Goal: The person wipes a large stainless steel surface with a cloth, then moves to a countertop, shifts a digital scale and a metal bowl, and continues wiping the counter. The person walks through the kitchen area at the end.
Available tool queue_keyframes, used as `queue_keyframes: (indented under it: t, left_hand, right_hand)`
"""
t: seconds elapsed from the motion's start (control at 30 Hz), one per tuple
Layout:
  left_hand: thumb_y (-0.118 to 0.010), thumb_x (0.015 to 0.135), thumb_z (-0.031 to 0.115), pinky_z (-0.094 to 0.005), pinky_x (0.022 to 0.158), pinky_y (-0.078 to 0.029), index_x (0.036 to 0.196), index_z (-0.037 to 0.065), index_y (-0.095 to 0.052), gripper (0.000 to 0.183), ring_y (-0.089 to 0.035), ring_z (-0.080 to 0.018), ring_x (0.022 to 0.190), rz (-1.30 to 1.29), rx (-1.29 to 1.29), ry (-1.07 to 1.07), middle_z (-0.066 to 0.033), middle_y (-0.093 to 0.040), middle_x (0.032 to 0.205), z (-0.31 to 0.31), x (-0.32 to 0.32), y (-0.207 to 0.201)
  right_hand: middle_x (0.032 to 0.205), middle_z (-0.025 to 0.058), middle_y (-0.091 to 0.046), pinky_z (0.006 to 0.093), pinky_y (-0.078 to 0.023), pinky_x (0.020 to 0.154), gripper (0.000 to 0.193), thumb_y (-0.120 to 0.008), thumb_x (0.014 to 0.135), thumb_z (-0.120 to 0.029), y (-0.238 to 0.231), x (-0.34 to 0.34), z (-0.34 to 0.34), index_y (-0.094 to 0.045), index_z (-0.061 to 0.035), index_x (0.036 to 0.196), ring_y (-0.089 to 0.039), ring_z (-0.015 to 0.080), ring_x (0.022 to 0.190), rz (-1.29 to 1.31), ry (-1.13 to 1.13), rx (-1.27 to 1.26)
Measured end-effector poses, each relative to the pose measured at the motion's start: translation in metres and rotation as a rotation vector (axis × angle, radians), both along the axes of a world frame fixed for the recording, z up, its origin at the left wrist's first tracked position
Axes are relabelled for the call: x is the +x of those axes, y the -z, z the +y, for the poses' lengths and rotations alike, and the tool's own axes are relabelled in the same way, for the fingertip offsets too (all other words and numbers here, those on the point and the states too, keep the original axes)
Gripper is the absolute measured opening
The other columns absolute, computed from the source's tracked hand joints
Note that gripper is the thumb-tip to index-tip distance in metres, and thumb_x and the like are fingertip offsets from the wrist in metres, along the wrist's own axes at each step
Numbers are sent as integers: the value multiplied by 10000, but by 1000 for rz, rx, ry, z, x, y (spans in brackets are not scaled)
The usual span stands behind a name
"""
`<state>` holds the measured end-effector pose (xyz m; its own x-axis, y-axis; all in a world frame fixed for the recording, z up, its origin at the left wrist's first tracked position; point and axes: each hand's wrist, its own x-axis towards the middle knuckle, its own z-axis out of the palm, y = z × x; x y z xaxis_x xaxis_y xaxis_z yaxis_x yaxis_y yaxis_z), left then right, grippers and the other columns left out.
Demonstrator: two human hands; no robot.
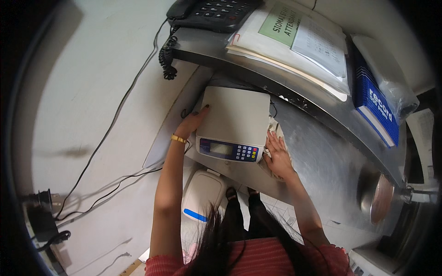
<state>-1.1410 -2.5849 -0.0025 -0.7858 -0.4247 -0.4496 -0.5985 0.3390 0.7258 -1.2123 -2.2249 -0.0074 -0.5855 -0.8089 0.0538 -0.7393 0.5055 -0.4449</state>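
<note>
A white digital weighing scale [237,112] rests on the steel counter, with a small display and keypad along its front. My left hand [192,123] grips the scale's left edge; the thumb lies on top, while the other fingers are mostly hidden. A yellow band circles that wrist. Against the scale's right side is a crumpled beige cloth [275,125]. My right hand [279,155] lies over this cloth with its fingers stretched out, close to the scale's front right corner.
Above the counter, a steel shelf [198,43] bears a black telephone [214,14], stacked papers [276,41] and a blue record book [375,101]. Cords run down the left wall. A lidded white bin [202,193] stands below. A round metal pan [378,198] is at right.
</note>
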Motion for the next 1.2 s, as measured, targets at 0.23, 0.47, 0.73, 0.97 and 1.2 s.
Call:
queue_keyframes:
  t: [0.23, 0.47, 0.73, 0.97, 1.2]
  left_hand:
    - [-596, 874, 399, -274, 926, -417, 1307, -1, -469, 603, -530, -163, 1102, 192, 600, -232, -82, -544, 1251, 35, 15, -44]
    - [-663, 812, 248, -312, 868, -430, 1160, -2, -490, 461, -546, -186, 1009, 320, 518, -460, -121, -587, 1069, 39, 86, -88]
    - [-641, 814, 195, -294, 868, -409, 1088, 21, -468, 368, -528, -160, 936, 355, 222, -408, -89, -561, 982, 52, 124, -150]
    - [-619, 845, 219, -303, 876, -420, 1147, 8, -464, 400, -523, -167, 995, 448, 394, -441, -98, -558, 1067, 53, 99, -112]
    - [-573, 892, 328, -343, 955, -412, 1292, 41, -463, 505, -512, -204, 1139, 325, 713, -344, -97, -540, 1231, 14, 73, -44]
  right_hand:
    - [1497, 111, -251, 434, -155, 1144, 659, -593, 788, -143, -6, -4, 6, -346, -45, 1391, -210, 274, 1393, -19, -69, 36]
    - [1467, 100, -301, 413, -104, 1159, 587, -535, 850, -277, -17, 24, -11, -375, -97, 1386, -162, 239, 1406, -1, -435, 174]
    - [1508, 84, -233, 437, -71, 1155, 574, -396, 915, -390, 20, -13, -114, -318, -147, 1428, -141, 235, 1412, 326, -500, 162]
    - [1512, 82, -230, 409, -93, 1152, 583, -394, 919, -372, 12, -74, -114, -285, -134, 1439, -175, 248, 1404, 67, -39, 70]
    - [1468, 113, -317, 419, -129, 1147, 578, -446, 921, -342, 14, -82, 10, -283, -137, 1437, -266, 264, 1372, 6, 404, 84]
